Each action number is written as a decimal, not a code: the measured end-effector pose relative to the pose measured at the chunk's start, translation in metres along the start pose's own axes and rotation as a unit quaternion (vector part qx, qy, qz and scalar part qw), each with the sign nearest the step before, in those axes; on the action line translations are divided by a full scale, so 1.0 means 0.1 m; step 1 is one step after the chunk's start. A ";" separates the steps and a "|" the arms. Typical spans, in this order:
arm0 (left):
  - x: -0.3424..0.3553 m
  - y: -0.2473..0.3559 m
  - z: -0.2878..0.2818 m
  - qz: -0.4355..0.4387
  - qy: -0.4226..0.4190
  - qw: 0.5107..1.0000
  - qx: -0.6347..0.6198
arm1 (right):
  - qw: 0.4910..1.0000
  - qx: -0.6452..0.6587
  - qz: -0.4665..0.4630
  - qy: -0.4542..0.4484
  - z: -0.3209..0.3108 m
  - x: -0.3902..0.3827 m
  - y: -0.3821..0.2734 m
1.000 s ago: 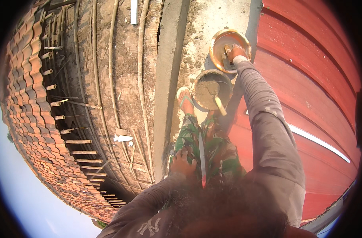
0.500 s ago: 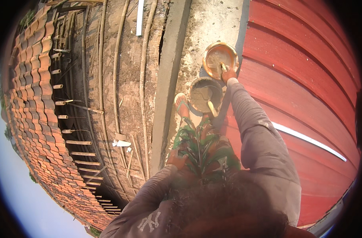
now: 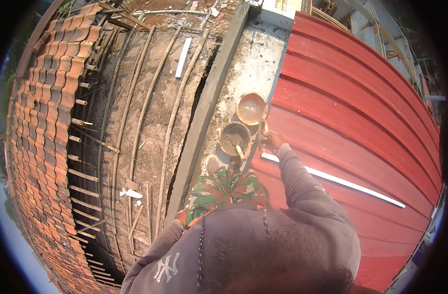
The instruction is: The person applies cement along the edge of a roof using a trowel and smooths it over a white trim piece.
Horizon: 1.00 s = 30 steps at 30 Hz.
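Note:
My right hand (image 3: 273,141) is closed round a small light-brown hand tool (image 3: 261,128), too small and blurred to name surely. It is held upright beside the orange-rimmed bucket of cloudy water (image 3: 251,109). Nearer to me stands a dark bucket of grey mortar (image 3: 235,138), with the pale handle of another tool (image 3: 240,152) leaning out over its rim. My left hand (image 3: 181,216) lies on my left thigh, on the camouflage trousers (image 3: 229,188); it seems to hold nothing, though its fingers only partly show.
A narrow concrete ledge (image 3: 256,63) carries both buckets. On its left runs a raised grey kerb (image 3: 211,103), then a gap and a lower woven surface with bamboo poles (image 3: 135,112). Ridged red roofing (image 3: 341,112) borders the right, with a white strip (image 3: 351,185) on it.
My right hand has drawn the tool out of the water bucket and to the right of it. The view has tilted up, so my left hand sits nearer the thigh's edge.

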<state>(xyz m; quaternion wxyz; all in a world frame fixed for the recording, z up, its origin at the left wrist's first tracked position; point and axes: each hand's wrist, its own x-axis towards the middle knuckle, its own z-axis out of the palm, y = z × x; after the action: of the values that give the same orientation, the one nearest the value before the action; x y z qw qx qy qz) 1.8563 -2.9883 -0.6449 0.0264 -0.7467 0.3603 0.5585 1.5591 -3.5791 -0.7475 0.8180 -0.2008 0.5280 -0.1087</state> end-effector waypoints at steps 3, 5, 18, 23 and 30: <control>0.09 -0.21 0.36 -0.154 0.082 0.929 -0.326 | 0.999 0.022 0.020 -0.015 0.16 -0.47 -0.04; 0.19 -0.38 0.51 -0.188 0.134 0.869 -0.437 | 0.999 0.036 0.010 -0.028 0.25 -0.79 -0.08; -1.13 -0.94 1.63 -0.235 0.257 0.692 -0.633 | 0.990 0.056 -0.063 -0.112 1.14 -2.02 0.23; -1.82 -1.45 2.60 -0.371 0.225 0.544 -0.719 | 0.987 0.061 -0.015 -0.145 1.92 -1.93 0.55; -2.23 -2.25 4.65 -0.270 0.148 0.522 -0.796 | 0.981 -0.070 0.045 -0.178 3.07 -1.88 1.13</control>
<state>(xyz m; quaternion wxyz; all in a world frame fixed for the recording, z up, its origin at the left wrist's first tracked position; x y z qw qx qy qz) 1.5787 -2.5031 -0.7102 -0.4829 -0.5905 -0.4538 0.4606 1.7551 -3.3388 -0.5319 0.8867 -0.2496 0.3891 0.0026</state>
